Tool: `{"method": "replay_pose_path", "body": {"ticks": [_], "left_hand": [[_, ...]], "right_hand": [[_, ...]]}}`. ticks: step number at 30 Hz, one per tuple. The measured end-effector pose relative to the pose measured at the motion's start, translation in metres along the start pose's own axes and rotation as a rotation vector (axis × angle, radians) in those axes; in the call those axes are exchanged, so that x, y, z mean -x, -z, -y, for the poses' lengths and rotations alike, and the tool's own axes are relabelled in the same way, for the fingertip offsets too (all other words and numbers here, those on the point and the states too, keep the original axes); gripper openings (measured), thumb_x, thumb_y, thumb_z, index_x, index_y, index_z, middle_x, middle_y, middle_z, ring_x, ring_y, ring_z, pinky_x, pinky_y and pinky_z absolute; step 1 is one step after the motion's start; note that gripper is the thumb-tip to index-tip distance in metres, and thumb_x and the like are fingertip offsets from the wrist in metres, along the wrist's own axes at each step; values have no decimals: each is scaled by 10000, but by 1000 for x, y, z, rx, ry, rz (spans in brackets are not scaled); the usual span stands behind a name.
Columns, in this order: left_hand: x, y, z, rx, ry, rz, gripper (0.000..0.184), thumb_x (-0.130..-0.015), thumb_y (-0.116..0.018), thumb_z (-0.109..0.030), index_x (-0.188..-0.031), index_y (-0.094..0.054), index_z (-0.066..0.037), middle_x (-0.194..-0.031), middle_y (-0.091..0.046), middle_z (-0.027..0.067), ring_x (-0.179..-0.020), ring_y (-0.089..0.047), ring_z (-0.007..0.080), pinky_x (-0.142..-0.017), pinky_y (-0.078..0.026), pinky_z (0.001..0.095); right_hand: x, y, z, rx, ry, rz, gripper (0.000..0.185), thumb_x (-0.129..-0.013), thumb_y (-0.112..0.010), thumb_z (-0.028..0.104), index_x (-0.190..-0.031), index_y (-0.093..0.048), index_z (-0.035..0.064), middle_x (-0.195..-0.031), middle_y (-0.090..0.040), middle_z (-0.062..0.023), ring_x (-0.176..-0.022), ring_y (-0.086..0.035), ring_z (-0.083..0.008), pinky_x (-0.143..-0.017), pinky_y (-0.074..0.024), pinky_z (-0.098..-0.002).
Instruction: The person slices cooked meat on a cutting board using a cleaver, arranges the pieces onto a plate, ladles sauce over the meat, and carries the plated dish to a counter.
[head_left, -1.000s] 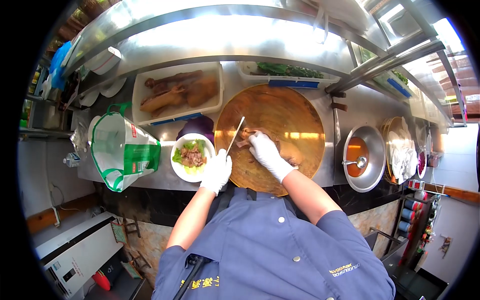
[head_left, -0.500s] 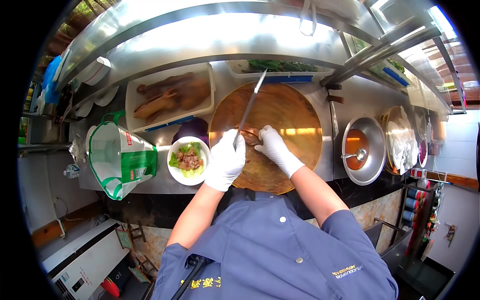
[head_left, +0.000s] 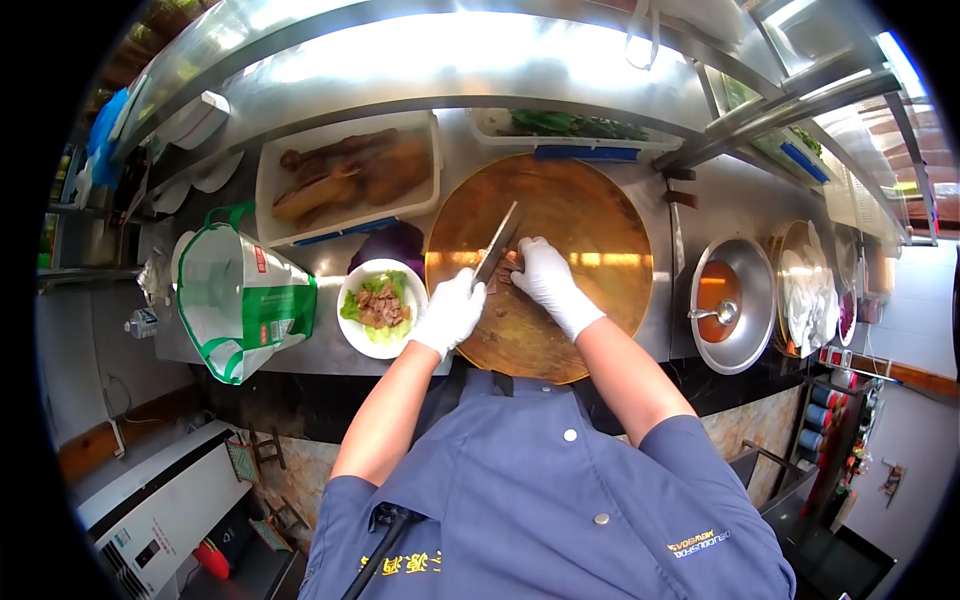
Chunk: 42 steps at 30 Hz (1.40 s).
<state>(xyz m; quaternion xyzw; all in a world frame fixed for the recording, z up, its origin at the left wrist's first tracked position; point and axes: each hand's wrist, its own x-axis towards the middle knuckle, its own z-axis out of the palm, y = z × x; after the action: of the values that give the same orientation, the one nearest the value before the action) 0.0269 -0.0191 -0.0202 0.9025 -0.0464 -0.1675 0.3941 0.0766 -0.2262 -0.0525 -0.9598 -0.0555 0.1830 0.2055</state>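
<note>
Both hands wear white gloves. My left hand (head_left: 450, 314) is closed round the handle of a cleaver (head_left: 498, 243), whose blade points up and right over the round wooden board (head_left: 560, 350). Curled over pieces of brown meat (head_left: 506, 268) just right of the blade is my right hand (head_left: 549, 284); its fingertips press on the meat, and their undersides are hidden. To the left of the board stands a white bowl (head_left: 350, 331) with green leaves and sliced meat (head_left: 382, 303).
A white tray (head_left: 437, 190) of large meat pieces lies behind the bowl, beside a green and white bag (head_left: 275, 315). Greens fill another tray (head_left: 575, 125) behind the board. At right sits a metal bowl (head_left: 760, 300) with orange liquid and a ladle. A steel shelf (head_left: 450, 103) spans above.
The cleaver has swung from a narrow edge-on view to a tilted blade over the meat. My left hand moved right, then slightly back left and down; my right hand has shifted slightly right.
</note>
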Motion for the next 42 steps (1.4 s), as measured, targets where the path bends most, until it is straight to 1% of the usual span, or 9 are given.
{"method": "replay_pose_path", "body": {"ticks": [2, 3, 4, 6, 15, 31, 34, 37, 42], "left_hand": [[24, 16, 7, 129, -17, -141, 354, -1023, -529, -320, -1072, -593, 25, -862, -656, 347, -896, -631, 552, -815, -498, 572], [30, 6, 39, 149, -53, -249, 341, -1030, -550, -313, -1085, -594, 21, -786, -673, 257, -713, -669, 440, -676, -529, 494], [44, 33, 16, 570, 336, -58, 276, -1039, -553, -268, -1093, -599, -1, -695, -625, 124, -527, -603, 242, -514, -496, 391], [55, 39, 54, 869, 441, 8, 211, -1046, -545, -233, -1090, -603, -36, -647, -541, 25, -455, -491, 105, -418, -425, 304], [79, -5, 79, 1034, 544, 159, 152, -1040, -566, -207, -1082, -522, -67, -627, -493, 20, -445, -457, 138, -418, -411, 311], [192, 113, 165, 756, 737, -164, 139, -1050, -555, -188, -1093, -581, -59, -627, -523, 13, -430, -484, 115, -385, -404, 296], [194, 124, 160, 647, 762, -130, 201, -1037, -582, -225, -1050, -606, -26, -650, -595, 95, -481, -570, 199, -440, -450, 365], [190, 116, 165, 84, 476, -225, 288, -1006, -600, -257, -989, -599, 31, -832, -665, 298, -768, -668, 477, -659, -513, 518], [174, 118, 128, -38, 371, -328, 237, -1027, -571, -233, -974, -570, -2, -804, -669, 266, -751, -658, 479, -633, -490, 538]], "right_hand": [[4, 9, 5, -33, 44, -30, 584, -775, -755, 153, -1329, -585, 79, -1240, -604, -217, -1083, -644, -411, -906, -560, -481], [2, 11, 6, 38, 100, 41, 763, -764, -761, 124, -1467, -465, 116, -1286, -574, -237, -1084, -648, -416, -906, -561, -475], [3, 9, 9, 36, 128, 82, 773, -761, -767, 130, -1471, -461, 108, -1283, -564, -244, -1086, -643, -419, -910, -558, -475], [1, 4, 19, 37, 190, 165, 795, -756, -778, 143, -1480, -453, 93, -1276, -543, -258, -1090, -634, -426, -919, -551, -473], [13, -37, 59, -476, 128, 4, 673, -747, -792, 85, -1364, -531, 26, -1257, -582, -260, -1170, -607, -411, -1025, -504, -416], [4, -135, 226, -390, 229, 204, 832, -732, -843, 123, -1453, -464, -47, -1332, -524, -277, -1183, -606, -418, -1012, -518, -427], [13, -119, 212, -327, 292, 118, 677, -799, -776, 97, -1400, -507, -60, -1278, -568, -281, -1184, -601, -428, -1039, -498, -446], [30, -89, 184, -342, 380, 12, 505, -859, -699, 98, -1323, -564, -51, -1245, -601, -276, -1186, -596, -436, -1039, -491, -460], [86, -7, 66, -192, 281, -376, 446, -815, -734, 97, -1234, -615, 1, -1277, -620, -203, -1177, -611, -400, -1014, -503, -468]]}}
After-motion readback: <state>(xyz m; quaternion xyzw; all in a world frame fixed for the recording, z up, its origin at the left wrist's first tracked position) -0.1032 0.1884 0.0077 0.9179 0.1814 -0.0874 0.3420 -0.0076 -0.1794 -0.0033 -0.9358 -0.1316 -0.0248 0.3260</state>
